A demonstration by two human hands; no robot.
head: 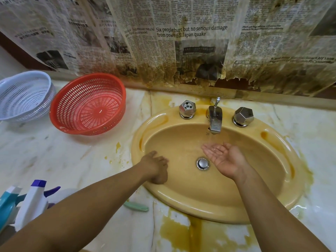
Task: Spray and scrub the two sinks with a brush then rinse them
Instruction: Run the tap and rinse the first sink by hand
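A yellow oval sink (254,193) is set into a stained marble counter. Water runs from the chrome tap (215,122) at its back. My right hand (224,158) is cupped palm up under the stream, holding nothing. My left hand (156,167) lies palm down on the sink's inner left wall, fingers pressed to the surface. A chrome drain plug (203,163) sits between my hands. The pale green brush handle (139,206) lies on the counter in front of the sink, partly hidden by my left arm. Two spray bottles, a white one with purple trigger (34,200) and a teal one (7,202), stand at the lower left.
A red colander (87,104) and a white colander (23,95) sit on the counter to the left. Two faceted chrome tap knobs (187,109) (243,116) flank the spout. Stained newspaper (190,42) covers the wall behind. Yellow-brown puddles mark the counter round the sink.
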